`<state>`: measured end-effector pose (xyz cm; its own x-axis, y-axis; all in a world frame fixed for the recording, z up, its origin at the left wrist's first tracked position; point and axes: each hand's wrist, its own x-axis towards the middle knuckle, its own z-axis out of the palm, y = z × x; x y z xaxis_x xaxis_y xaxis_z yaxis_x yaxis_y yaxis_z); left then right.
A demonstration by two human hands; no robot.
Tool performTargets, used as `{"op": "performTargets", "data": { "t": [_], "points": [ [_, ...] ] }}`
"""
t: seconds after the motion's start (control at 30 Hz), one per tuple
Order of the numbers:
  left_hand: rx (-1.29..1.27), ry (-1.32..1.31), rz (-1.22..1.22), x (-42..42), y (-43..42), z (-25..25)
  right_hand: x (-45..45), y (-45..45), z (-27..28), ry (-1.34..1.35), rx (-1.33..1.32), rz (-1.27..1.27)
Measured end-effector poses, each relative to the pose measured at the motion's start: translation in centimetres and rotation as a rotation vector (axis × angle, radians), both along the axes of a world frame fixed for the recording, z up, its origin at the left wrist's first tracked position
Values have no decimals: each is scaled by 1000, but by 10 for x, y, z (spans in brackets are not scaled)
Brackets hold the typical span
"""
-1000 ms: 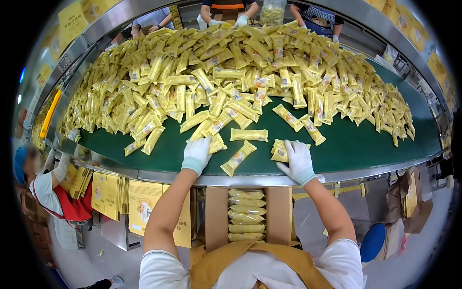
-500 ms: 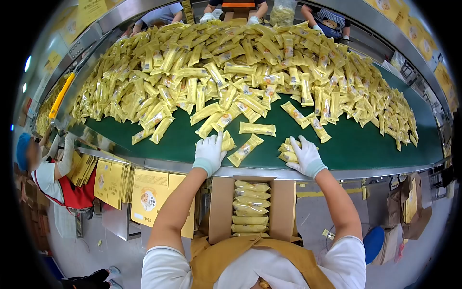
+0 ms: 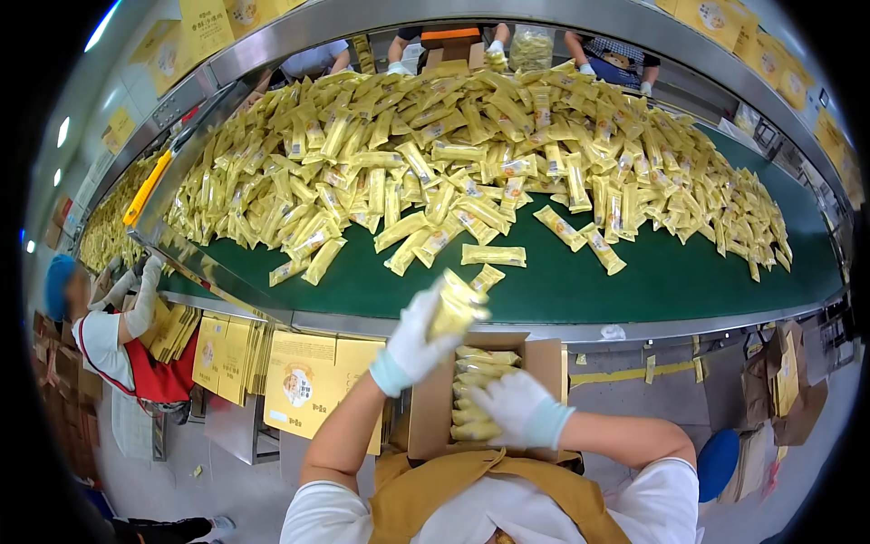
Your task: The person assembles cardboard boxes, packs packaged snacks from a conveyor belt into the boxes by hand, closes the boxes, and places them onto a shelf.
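Note:
My left hand (image 3: 419, 337), in a white glove, is closed around yellow packets (image 3: 458, 306) just above the belt's front edge. My right hand (image 3: 518, 410), also gloved, reaches into the open cardboard box (image 3: 544, 361) below the edge, over a row of packets (image 3: 473, 431). Its fingers lie on the packets there; whether they grip any is hidden. A large heap of yellow packets (image 3: 453, 136) covers the back of the green belt (image 3: 390, 290). A loose packet (image 3: 494, 255) lies flat near the front, with a partly covered one (image 3: 487, 277) close to my left hand.
A co-worker in a red apron (image 3: 163, 363) stands at the left beside folded yellow cartons (image 3: 313, 381). Other people's gloved hands (image 3: 496, 47) show behind the heap. The metal edge (image 3: 353, 324) runs along the belt's front. A blue stool (image 3: 719, 464) stands at the right.
My left hand has picked up packets from the belt and moved right, over the box. My right hand has gone from the packets on the belt down into the box.

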<state>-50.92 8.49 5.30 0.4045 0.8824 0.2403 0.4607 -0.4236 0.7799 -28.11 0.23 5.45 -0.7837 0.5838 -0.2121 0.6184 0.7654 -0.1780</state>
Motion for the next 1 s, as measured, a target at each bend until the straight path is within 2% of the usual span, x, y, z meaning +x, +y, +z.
{"op": "performTargets", "data": {
  "t": [0.1, 0.13, 0.2, 0.3, 0.4, 0.5, 0.6, 0.73, 0.8, 0.9, 0.93, 1.0],
  "points": [
    [-41, 28, -189, 17, -28, -8, -16, -38, -84, -44, 125, -72],
    [-28, 35, -234, 21, -34, -15, -19, -41, -88, -50, 123, -78],
    [-89, 176, -287, 25, -42, -30, -22, -46, -92, -66, 120, -88],
    [-36, 413, -312, 36, -53, -54, -26, -50, -110, -56, 168, -80],
    [142, 500, -282, 44, -62, -78, -13, -39, -103, 93, -60, -95],
    [179, 578, -281, 49, -68, -76, 5, -43, -84, 399, -84, -65],
    [156, 674, -302, 51, -76, -76, 19, -54, -82, 497, 22, -49],
    [60, 763, -374, 55, -83, -71, 31, -64, -73, 409, 5, -116],
    [134, 694, -374, 51, -98, -74, 41, -63, -74, 444, -24, -115],
    [155, 747, -385, 52, -106, -69, 54, -40, -54, 592, -126, -375],
    [145, 790, -393, 54, -109, -68, 54, -29, -66, 827, 87, -504],
    [121, 876, -393, 61, -107, -68, 46, 3, -57, 771, 304, -666]
  ]
}}
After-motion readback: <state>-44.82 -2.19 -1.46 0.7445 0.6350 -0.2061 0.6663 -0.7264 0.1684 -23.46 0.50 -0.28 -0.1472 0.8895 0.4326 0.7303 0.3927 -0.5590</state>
